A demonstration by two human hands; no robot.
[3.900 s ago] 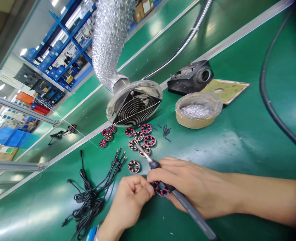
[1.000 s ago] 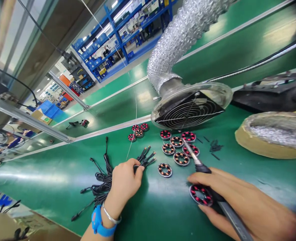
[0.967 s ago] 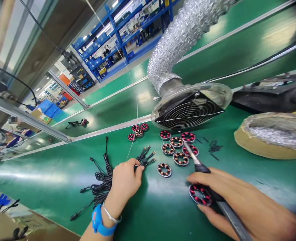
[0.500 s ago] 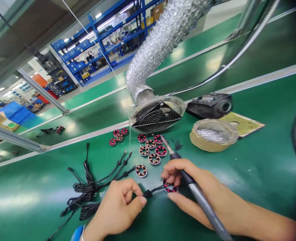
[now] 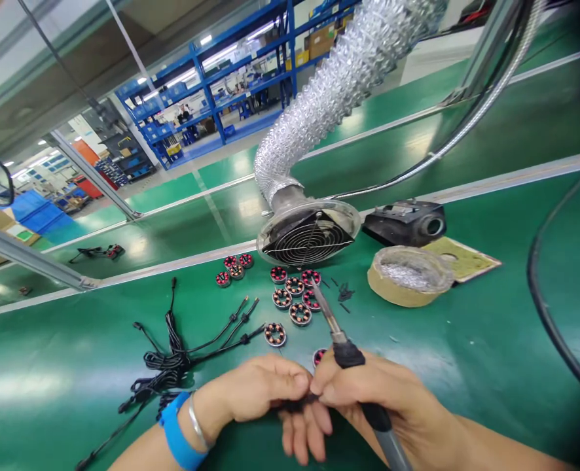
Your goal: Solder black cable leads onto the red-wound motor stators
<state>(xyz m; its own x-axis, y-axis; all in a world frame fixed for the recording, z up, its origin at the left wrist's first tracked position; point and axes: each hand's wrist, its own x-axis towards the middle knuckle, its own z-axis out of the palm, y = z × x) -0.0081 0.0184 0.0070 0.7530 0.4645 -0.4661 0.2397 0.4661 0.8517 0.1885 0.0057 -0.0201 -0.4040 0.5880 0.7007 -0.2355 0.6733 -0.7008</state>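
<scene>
My right hand (image 5: 393, 399) is wrapped round a soldering iron (image 5: 347, 352) whose metal tip points up and away, over the coil rings. Its thumb and forefinger also meet my left fingertips at a small dark piece. My left hand (image 5: 265, 392), with a blue band and silver bangle at its wrist, pinches what looks like the end of a black cable (image 5: 297, 403), mostly hidden by the fingers. Just beyond the right fingers, a stator ring with red coils (image 5: 319, 356) shows in part. A ring with copper coils (image 5: 275, 334) lies further left.
Several more stator rings (image 5: 300, 314) sit before the fume extractor fan (image 5: 309, 239). Bundled black cables (image 5: 169, 360) lie left. A yellowish round tin (image 5: 410, 288), a sponge (image 5: 461, 255) and a black iron holder (image 5: 405, 222) stand right. A loose black cord (image 5: 540, 301) hangs at far right.
Both hands have come together, lower and nearer me. My right fingers have let go of the red-coil ring, which stays on the table. The cable end has moved away from that ring.
</scene>
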